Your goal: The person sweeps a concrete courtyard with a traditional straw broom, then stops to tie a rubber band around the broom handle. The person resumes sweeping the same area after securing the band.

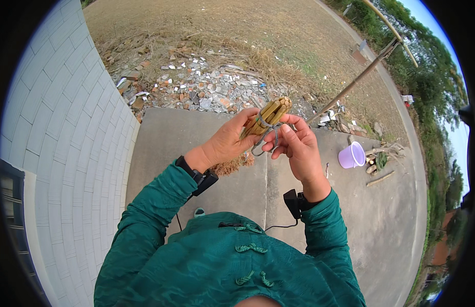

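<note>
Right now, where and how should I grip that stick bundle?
Probably take the stick bundle by its long side, from the left, like the left hand: its narrow shape suits wrapping, and the grey cord loops beside the right hand.

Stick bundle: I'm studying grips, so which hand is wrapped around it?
The left hand, its thumb and fingers clasping the stick bundle; the right hand instead has its fingertips at the grey cord.

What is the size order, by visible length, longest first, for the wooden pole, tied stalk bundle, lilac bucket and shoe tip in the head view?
1. Wooden pole
2. Tied stalk bundle
3. Lilac bucket
4. Shoe tip
The bundle is nearest the camera, so its true rank is unsure.
</note>
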### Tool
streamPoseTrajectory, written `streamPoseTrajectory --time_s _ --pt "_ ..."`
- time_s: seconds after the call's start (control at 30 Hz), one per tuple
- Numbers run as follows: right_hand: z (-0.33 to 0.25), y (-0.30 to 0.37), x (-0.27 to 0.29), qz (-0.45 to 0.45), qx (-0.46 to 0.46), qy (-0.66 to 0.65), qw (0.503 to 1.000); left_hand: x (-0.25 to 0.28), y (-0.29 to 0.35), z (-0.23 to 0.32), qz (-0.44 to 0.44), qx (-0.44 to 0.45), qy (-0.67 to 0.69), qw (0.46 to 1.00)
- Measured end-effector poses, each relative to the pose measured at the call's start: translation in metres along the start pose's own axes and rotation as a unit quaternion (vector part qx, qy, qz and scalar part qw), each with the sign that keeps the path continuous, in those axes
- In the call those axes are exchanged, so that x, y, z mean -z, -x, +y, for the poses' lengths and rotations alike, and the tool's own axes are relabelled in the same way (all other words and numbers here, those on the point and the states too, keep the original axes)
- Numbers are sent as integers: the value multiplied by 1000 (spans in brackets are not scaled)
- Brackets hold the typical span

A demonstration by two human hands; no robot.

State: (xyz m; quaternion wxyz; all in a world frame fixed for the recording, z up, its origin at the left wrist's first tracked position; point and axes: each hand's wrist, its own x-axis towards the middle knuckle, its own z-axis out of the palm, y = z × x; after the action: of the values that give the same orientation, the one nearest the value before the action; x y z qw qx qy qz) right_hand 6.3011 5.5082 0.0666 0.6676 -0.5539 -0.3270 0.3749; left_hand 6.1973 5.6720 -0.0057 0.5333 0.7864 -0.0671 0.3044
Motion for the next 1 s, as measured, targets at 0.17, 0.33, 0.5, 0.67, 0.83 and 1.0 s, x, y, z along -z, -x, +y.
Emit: streamPoseTrajectory --time_s 0.17,0.33,0.5,0.67,0.83,1.0 --pt "-39 3 -11 10 98 54 994 11 -35 31 18 -67 16 997" --pt "-66 0 -22 32 181 98 978 16 -55 57 37 -118 7 992" --pt "-77 -7 -31 67 260 210 940 19 -54 74 40 -55 46 997" --pt "-79 -14 -41 78 390 318 861 20 -51 84 81 -93 23 992" --pt "-84 -18 -45 78 413 356 835 24 -46 94 110 -68 -14 992" --pt "-93 -23 -46 16 311 206 928 27 -45 98 111 -67 -8 992"
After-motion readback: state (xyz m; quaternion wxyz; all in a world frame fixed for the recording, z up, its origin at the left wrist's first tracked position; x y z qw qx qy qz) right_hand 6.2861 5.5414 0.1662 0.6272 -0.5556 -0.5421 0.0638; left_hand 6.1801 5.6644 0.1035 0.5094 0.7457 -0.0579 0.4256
